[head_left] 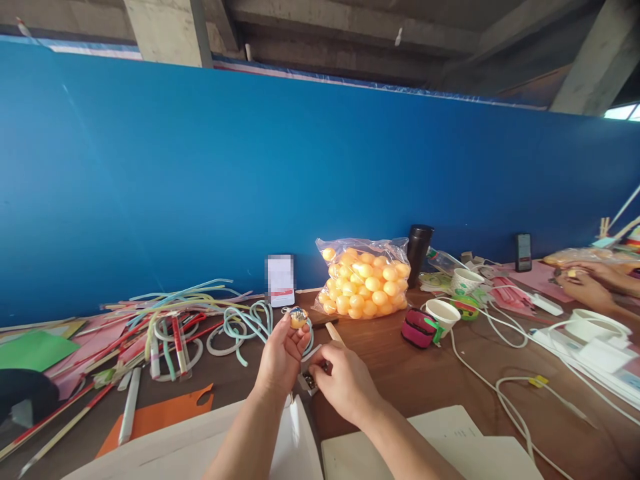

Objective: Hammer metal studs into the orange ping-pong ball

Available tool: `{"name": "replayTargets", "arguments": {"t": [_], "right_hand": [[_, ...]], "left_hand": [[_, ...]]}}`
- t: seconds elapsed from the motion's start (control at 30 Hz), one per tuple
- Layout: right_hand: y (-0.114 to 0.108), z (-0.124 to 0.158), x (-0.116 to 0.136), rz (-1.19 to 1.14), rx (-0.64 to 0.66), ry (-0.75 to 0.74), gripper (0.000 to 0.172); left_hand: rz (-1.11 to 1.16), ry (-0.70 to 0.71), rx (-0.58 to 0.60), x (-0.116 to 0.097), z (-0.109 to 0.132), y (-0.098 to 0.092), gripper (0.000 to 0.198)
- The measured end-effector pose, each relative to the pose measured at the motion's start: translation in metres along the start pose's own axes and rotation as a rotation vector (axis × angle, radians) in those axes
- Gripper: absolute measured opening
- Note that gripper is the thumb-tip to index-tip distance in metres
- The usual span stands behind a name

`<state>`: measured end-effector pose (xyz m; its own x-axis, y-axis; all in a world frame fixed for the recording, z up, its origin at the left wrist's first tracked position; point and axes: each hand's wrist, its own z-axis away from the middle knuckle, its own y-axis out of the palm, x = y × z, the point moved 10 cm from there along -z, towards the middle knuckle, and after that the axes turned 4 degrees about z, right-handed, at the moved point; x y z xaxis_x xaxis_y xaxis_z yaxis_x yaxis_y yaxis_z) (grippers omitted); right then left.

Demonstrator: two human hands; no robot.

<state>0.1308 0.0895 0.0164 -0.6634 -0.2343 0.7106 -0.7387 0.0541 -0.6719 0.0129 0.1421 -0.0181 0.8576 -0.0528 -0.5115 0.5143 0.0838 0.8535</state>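
Note:
My left hand (283, 357) is raised over the table with its fingertips closed round a small orange ball (299, 319). Shiny metallic bits cover the ball's upper side. Lower and to the right, my right hand (343, 377) dips its bent fingers into a small box (309, 381) of dark, glinting little pieces. Whatever those fingertips pinch is hidden behind the hand. Behind both hands stands a clear plastic bag of orange balls (367, 283), similar in colour to the held one.
Tangled tubes and strips (170, 327) cover the left side, near an orange sheet (155, 420). A phone (281, 280) leans against the blue partition (280, 167). Rightward are a black bottle (419, 257), a maroon case (419, 328), a paper cup (443, 317), cables and another person's hands (585, 280).

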Motion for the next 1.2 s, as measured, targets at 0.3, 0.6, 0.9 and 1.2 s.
{"name": "replayTargets", "arguments": {"t": [0.3, 0.6, 0.9, 1.2], "right_hand": [[0.007, -0.005, -0.012, -0.644, 0.089, 0.191, 0.016], [-0.011, -0.006, -0.010, -0.948, -0.013, 0.175, 0.025], [-0.018, -0.010, -0.010, -1.212, -0.036, 0.103, 0.019], [-0.024, -0.005, -0.005, -1.260, -0.066, 0.049, 0.015]], "left_hand": [[0.036, -0.037, 0.002, 0.002, 0.003, 0.003, 0.009], [0.073, -0.050, 0.112, -0.003, 0.011, 0.026, 0.015], [0.113, -0.186, 0.163, 0.020, 0.024, 0.039, 0.019], [0.180, -0.251, 0.210, 0.030, 0.030, 0.047, 0.022]]}}
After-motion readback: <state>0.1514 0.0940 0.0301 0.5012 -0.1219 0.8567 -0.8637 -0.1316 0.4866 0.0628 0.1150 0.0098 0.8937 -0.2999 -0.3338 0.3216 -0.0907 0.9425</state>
